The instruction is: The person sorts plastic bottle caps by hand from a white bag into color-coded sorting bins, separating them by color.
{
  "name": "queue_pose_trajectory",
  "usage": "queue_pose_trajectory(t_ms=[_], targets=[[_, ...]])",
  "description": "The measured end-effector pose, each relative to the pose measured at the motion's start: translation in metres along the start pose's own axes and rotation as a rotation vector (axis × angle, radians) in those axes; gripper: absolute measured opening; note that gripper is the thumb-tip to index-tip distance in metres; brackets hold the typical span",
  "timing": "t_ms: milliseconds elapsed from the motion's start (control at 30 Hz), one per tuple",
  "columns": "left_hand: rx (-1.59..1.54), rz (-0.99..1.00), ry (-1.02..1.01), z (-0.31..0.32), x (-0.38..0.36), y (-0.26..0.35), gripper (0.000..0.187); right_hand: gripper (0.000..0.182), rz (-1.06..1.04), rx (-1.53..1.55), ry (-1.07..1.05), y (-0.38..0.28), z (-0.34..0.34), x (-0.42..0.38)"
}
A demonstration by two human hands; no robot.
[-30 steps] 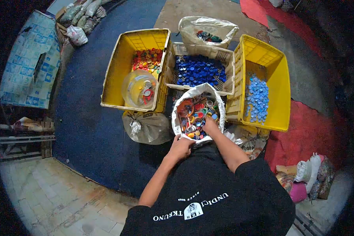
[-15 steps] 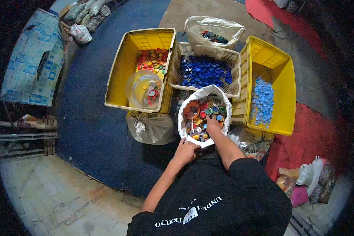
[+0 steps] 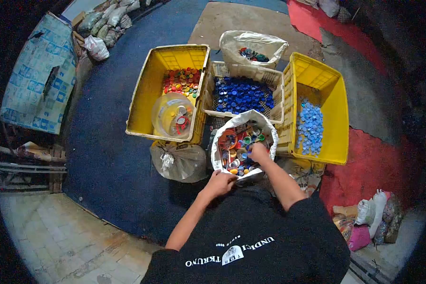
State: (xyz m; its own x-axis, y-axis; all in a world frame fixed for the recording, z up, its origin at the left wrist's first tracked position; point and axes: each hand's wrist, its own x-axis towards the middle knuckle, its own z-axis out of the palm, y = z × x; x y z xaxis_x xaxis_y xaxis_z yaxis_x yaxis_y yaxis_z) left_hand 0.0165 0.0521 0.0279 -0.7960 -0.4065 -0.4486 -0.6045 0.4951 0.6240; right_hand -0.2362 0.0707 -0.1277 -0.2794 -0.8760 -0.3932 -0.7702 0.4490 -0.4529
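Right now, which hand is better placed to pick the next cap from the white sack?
Probably the right hand: it is inside the white sack, among the mixed caps. The left hand is at the near rim.

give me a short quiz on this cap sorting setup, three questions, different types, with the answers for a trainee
1. Which hand reaches over the mixed caps inside the open white sack?
a) the left hand
b) the right hand
c) neither

2. True or false: the white crate holds dark blue caps.

3. Fill in: the round clear bowl sits in the yellow crate on the ____ side of the picture.

Key: 1 b; 2 true; 3 left
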Motion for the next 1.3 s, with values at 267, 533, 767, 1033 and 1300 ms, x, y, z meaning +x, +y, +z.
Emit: queue_pose_trajectory(t_ms=[267,533,767,1033,1300], targets=[[-0.647,0.073,0.265,-0.015,0.057,-0.012,0.038,0.033,-0.136,0.529,0.153,-0.046,-0.098,-0.057],[-1.516,-0.044,0.042,-0.03,0.087,0.005,0.04,0.03,-0.412,0.439,0.153,-0.083,-0.13,-0.088],[-1.458,-0.045,-0.019,-0.037,0.078,0.011,0.043,0.031,-0.3,0.421,0.202,-0.083,-0.121,-0.097],[-1.611,-0.136,-0.024,-0.024,0.091,-0.007,0.047,0.027,-0.185,0.4,0.269,-0.085,-0.123,-0.099],[-1.494,-0.158,-0.128,-0.026,0.082,0.01,0.034,0.03,-0.185,0.337,0.279,-0.079,-0.109,-0.089]])
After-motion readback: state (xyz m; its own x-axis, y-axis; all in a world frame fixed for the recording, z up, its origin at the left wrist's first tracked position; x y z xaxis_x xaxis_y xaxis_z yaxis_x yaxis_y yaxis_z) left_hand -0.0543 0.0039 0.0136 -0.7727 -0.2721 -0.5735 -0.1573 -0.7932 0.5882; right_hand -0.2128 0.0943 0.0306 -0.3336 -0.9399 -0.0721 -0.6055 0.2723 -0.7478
